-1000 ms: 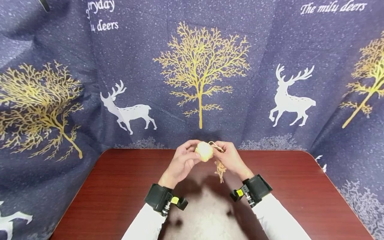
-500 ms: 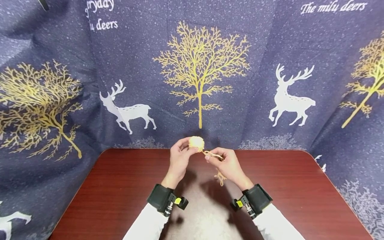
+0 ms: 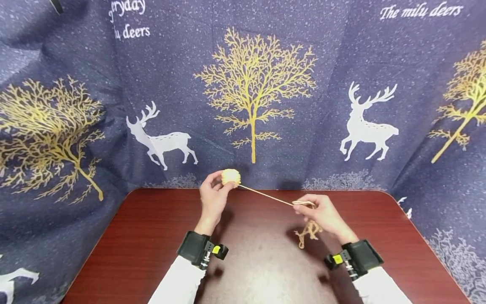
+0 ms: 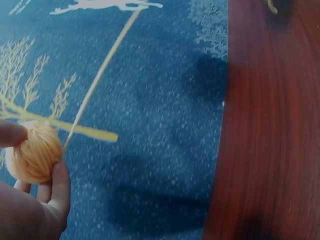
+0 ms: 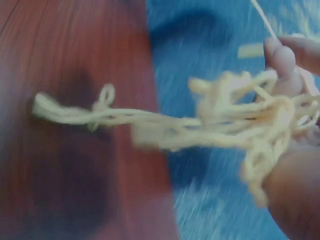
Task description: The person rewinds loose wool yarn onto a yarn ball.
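Note:
A small ball of pale yellow yarn [image 3: 231, 177] is held up by my left hand [image 3: 213, 198], its thumb and fingers gripping the sides. In the left wrist view the wound strands of the yarn ball [image 4: 36, 155] show between thumb and fingers. One taut strand [image 3: 265, 195] runs from the ball across to my right hand [image 3: 319, 211], which pinches it between thumb and fingertips. Below the right hand dangles a loose tangle of yarn [image 3: 309, 231]. The right wrist view shows this tangle [image 5: 235, 117], blurred and looped, trailing from the palm.
Both hands are above a reddish-brown wooden table [image 3: 144, 236], near its far edge. Behind it hangs a dark blue cloth [image 3: 281, 126] printed with gold trees and white deer. Black camera straps [image 3: 195, 249] circle both wrists.
My hands have moved apart, the left hand with the ball to the left, the right hand farther to the right. The yarn between them has lengthened into a straight strand.

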A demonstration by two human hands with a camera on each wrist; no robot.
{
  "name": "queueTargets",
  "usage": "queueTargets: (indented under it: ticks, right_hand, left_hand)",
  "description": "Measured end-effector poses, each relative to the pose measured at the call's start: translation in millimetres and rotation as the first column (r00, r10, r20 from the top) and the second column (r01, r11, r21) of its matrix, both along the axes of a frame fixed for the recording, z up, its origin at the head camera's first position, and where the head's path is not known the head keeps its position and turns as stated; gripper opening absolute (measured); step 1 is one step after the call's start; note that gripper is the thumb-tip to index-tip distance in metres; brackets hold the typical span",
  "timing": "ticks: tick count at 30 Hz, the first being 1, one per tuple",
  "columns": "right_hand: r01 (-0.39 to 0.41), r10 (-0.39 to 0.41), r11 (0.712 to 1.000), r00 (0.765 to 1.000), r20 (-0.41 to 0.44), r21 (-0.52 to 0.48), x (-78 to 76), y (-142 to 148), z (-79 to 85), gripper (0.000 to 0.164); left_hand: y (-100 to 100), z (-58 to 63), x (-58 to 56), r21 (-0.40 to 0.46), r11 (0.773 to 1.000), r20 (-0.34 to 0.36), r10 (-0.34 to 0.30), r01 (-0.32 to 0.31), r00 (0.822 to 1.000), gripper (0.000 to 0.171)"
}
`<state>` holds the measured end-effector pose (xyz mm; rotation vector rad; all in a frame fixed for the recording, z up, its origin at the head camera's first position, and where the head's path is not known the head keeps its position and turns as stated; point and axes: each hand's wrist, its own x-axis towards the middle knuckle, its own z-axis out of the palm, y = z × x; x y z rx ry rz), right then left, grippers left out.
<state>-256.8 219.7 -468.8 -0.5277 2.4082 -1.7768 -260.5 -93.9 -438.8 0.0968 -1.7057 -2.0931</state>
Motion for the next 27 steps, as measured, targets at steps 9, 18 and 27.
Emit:
queueTargets:
  ticks: [9,18,27]
  right_hand:
    - [-0.088,0.067,0.951,0.994,0.083,0.295,-1.8,106.8,-18.9,0.019]
    - [0.065,0.002,0.66,0.996,-0.088,0.748,13.8,92.9,6.7,0.043]
    - [0.05,0.019,0.982,0.935,-0.354,0.185,22.7,-58.2,30.4,0.043]
  left_hand:
    - [-19.4,0.6,-2.0,0.018,0.999,0.031,0.045,-0.046,0.998,0.044]
    - [-10.6,8.4,11.0,0.057,0.975,-0.007,-0.217,0.217,0.976,0.047]
    - [17.9,22.8,29.1,-0.014,0.878,-0.053,-0.479,0.479,0.876,0.053]
